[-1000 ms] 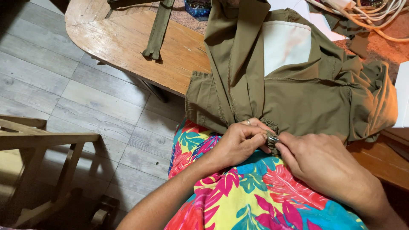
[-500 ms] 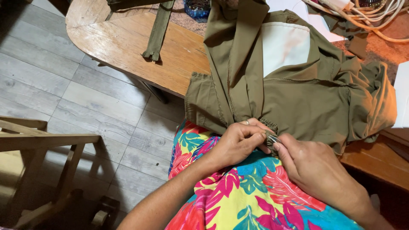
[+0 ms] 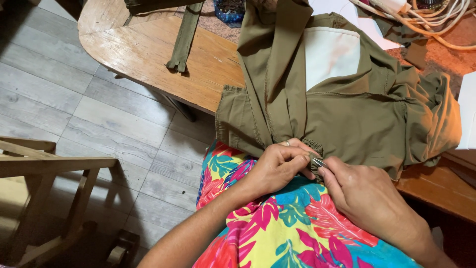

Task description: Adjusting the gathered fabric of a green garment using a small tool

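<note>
At the near edge of the worktop [image 3: 148, 59], right over the lap, both hands are working the hem of the olive-green garment [image 3: 357, 119]. Honestly almost nothing is changing compared with a second ago: the hands are sitting in the same spot, the fabric is draped the same way, and only the right forearm is shifting a touch lower in view. So I'd say this is slow, fiddly work on one small spot rather than a step getting finished.

The left hand [image 3: 277, 166] is pinching a bunched bit of the hem, its grip closed on the cloth, with a ring showing on one finger. The right hand [image 3: 369, 203] is closing its grip on a small thin metal tool [image 3: 318, 162], tip pressed into that same bunch. It's too small to say what kind of tool it is.

The garment is lying half on the worktop and half hanging off the edge toward the bright floral-print lap [image 3: 297, 223]. A pale lining patch [image 3: 331, 52] is facing up.

Further back, a loose olive strap [image 3: 184, 37] is lying on the wood, and a tangle of light cables [image 3: 436, 22] is sitting at the far right. Grey plank flooring [image 3: 74, 109] is running underneath, with a wooden frame [image 3: 44, 168] standing off to the left.
</note>
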